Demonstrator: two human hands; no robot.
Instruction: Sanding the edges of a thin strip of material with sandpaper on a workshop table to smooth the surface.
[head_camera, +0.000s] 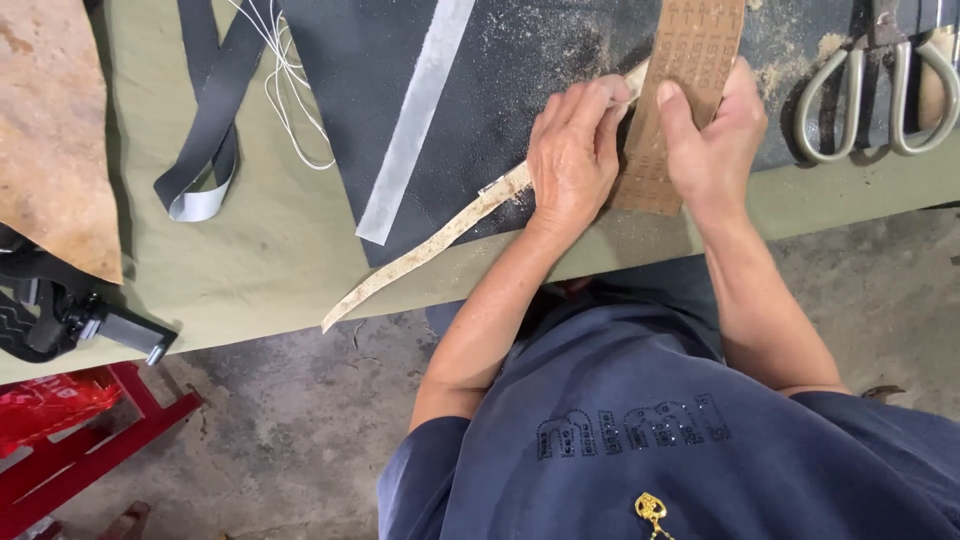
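Observation:
My left hand (573, 150) is closed around a long thin pale strip (420, 255) that runs diagonally down past the table's front edge. My right hand (715, 130) presses flat on a brown strap-like band (690, 60) with rows of stamped marks, thumb on top of it. Both lie on a black gritty sheet (500, 60) dusted with sawdust. The two hands sit side by side, almost touching.
A grey metal ruler (415, 120) lies on the black sheet. Large scissors (880, 80) rest at the right. A dark folded strap (205, 130) and white cord (290, 90) lie on the olive table cover (270, 250). A brown leather piece (55, 130) is at left; a red stand (80, 440) is below.

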